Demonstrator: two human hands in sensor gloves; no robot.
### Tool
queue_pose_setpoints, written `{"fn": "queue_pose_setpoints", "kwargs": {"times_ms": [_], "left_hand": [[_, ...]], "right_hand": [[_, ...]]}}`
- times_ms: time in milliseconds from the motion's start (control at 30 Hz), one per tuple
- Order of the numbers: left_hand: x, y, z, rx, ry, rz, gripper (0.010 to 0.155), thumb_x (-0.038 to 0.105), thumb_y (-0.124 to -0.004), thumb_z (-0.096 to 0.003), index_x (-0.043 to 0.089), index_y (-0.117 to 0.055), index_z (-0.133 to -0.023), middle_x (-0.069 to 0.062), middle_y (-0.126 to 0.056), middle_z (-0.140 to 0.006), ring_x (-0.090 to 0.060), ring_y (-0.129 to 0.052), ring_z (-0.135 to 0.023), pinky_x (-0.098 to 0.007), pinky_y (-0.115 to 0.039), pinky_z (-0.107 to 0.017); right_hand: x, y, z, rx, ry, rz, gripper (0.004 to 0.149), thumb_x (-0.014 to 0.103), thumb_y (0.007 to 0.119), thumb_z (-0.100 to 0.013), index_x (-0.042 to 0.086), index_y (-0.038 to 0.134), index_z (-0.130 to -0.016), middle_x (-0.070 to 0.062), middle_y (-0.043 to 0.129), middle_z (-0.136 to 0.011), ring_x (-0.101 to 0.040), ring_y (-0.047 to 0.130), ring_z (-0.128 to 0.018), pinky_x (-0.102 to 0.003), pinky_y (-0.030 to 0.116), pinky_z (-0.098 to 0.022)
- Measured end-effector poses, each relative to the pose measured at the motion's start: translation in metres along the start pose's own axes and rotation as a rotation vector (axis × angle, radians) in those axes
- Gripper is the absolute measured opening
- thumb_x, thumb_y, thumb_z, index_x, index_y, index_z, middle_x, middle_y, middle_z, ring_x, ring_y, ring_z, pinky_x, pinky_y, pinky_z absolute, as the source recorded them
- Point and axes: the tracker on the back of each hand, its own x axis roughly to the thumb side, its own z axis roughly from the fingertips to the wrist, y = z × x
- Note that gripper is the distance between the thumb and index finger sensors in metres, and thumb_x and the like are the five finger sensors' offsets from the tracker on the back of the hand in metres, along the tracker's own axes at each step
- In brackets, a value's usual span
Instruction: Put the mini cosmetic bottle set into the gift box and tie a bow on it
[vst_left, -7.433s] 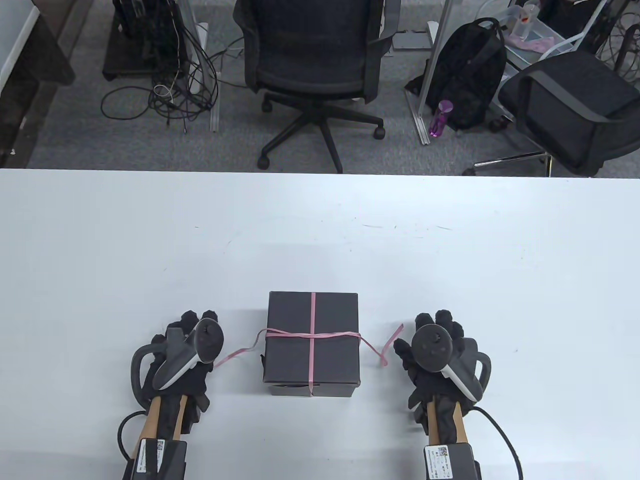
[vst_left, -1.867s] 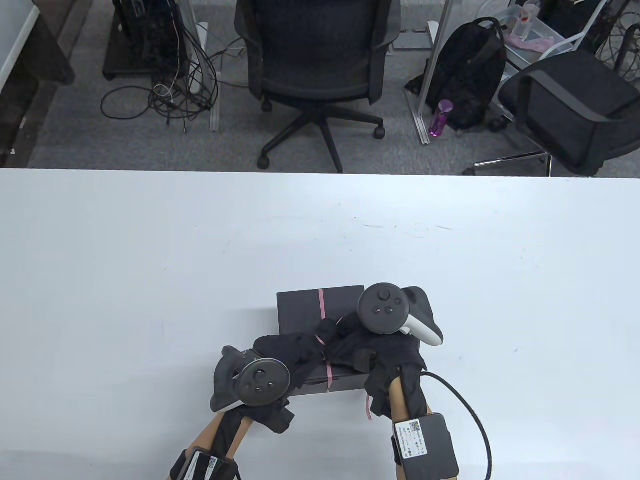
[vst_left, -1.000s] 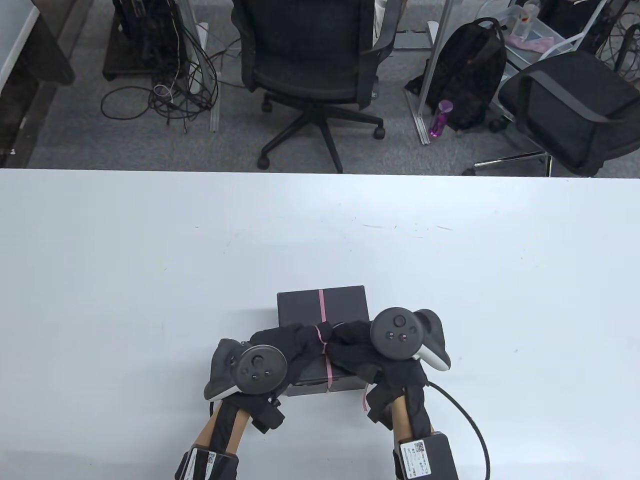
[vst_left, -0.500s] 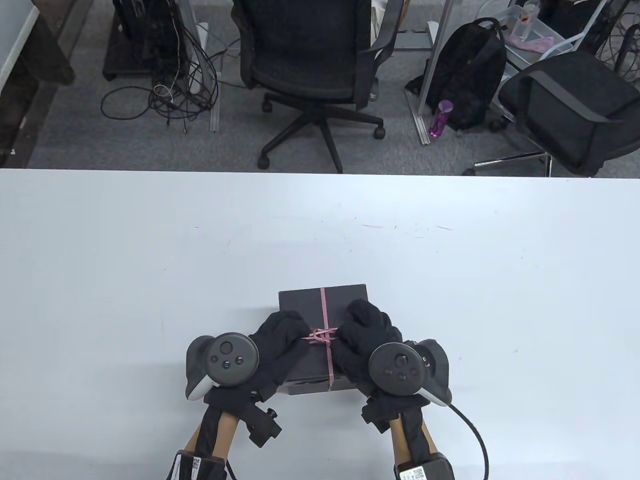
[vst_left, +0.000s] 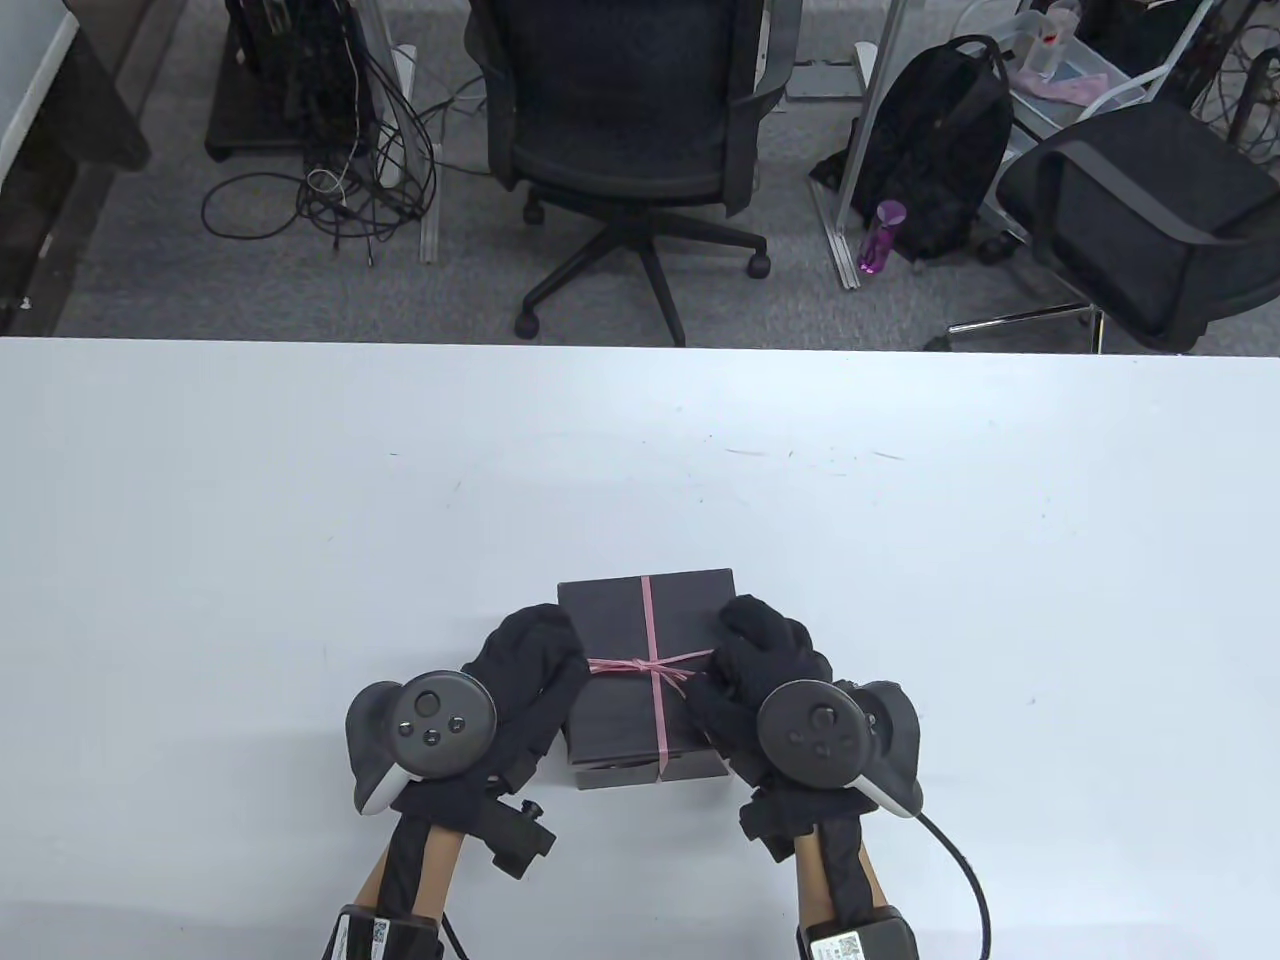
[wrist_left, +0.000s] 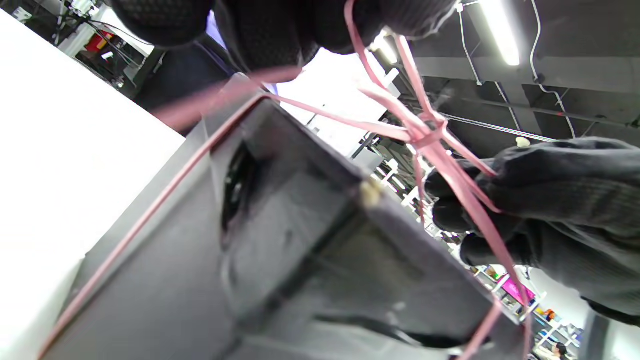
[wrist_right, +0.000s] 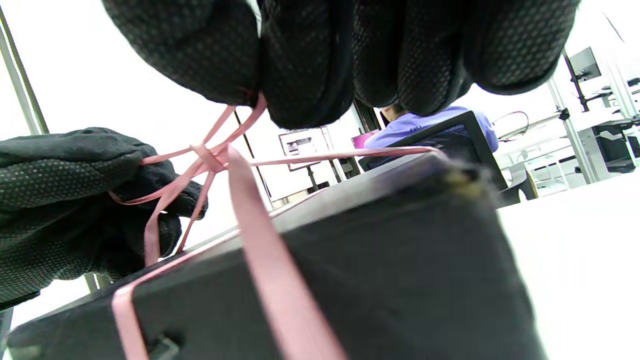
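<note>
Both our hands hold the pink ribbon (vst_left: 648, 668), one on each side of the knot. Our left hand (vst_left: 528, 668) has its fingers curled at the left edge of the box lid, and in the left wrist view the ribbon strands run up into its closed fingers (wrist_left: 280, 25). Our right hand (vst_left: 752, 668) is curled at the right edge of the lid, and in the right wrist view the ribbon goes in between its fingers (wrist_right: 300, 65), so each hand pinches a part of the ribbon.

The black box (vst_left: 645, 620) stands on the white table (vst_left: 300, 500), near the front edge, between our two hands, and its lid is closed. The ribbon crosses over the top of it, one band from front to back and one from left to right, and the knot (wrist_left: 429, 131) sits above the middle of the lid. From the knot, thin strands go out to both hands and look stretched. We cannot see the bottles, because the box is closed.

Behind the table there is a black office chair (vst_left: 625, 100) on the grey floor
</note>
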Motion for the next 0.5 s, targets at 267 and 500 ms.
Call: {"fn": "queue_pose_setpoints", "kwargs": {"times_ms": [267, 500], "left_hand": [[-0.004, 0.002, 0.000, 0.030, 0.010, -0.027, 0.038, 0.044, -0.061, -0.0615, 0.017, -0.075, -0.086, -0.012, -0.065, -0.109, -0.028, -0.086, -0.077, -0.052, -0.077, -0.057], [-0.007, 0.002, 0.000, 0.058, 0.022, -0.031, 0.039, 0.042, -0.061, -0.0618, 0.014, -0.077, -0.084, -0.012, -0.066, -0.108, -0.029, -0.086, -0.076, -0.052, -0.077, -0.057]], "right_hand": [[-0.010, -0.002, 0.000, 0.010, 0.032, -0.005, 0.041, 0.030, 0.082, -0.053, -0.009, 0.092, -0.060, -0.032, 0.069, -0.101, -0.056, 0.073, -0.083, -0.068, 0.068, -0.056], [-0.013, -0.002, 0.000, 0.016, 0.042, -0.002, 0.040, 0.029, 0.083, -0.052, -0.009, 0.092, -0.060, -0.031, 0.069, -0.101, -0.055, 0.073, -0.084, -0.068, 0.067, -0.056]]}}
